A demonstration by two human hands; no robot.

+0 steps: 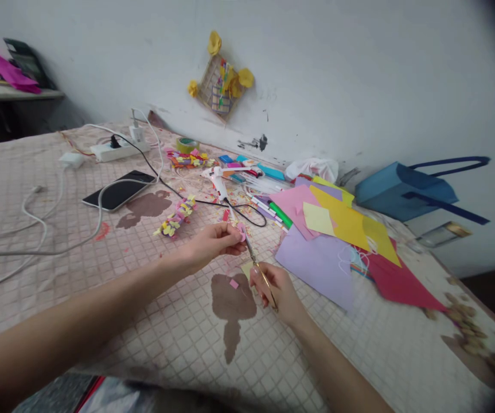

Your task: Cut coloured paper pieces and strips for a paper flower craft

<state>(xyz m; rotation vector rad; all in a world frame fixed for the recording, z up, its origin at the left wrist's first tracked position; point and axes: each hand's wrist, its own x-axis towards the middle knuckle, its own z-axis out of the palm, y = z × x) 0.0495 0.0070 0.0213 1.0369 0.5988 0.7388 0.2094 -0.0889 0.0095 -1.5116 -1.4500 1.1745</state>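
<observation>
Between the fingertips of my left hand (pixel 219 241) is a small pink paper piece (pixel 241 231). My right hand (pixel 275 287) grips gold-handled scissors (pixel 265 282), and their blades reach up to the pink piece. Whether the blades touch the paper I cannot tell. Below my hands a pink scrap (pixel 234 284) lies on the quilted cloth, and a pale yellow paper bit (pixel 247 268) shows beside my right fingers. Left of my left hand sits a strip of colourful paper flowers (pixel 175 217).
A white glue gun (pixel 218 182) with a black cord lies ahead, near markers (pixel 280 213). Coloured sheets (pixel 316 261) spread to the right, by a blue bag (pixel 404 192). At left are a tablet (pixel 120 190), white cables and a power strip (pixel 118 150).
</observation>
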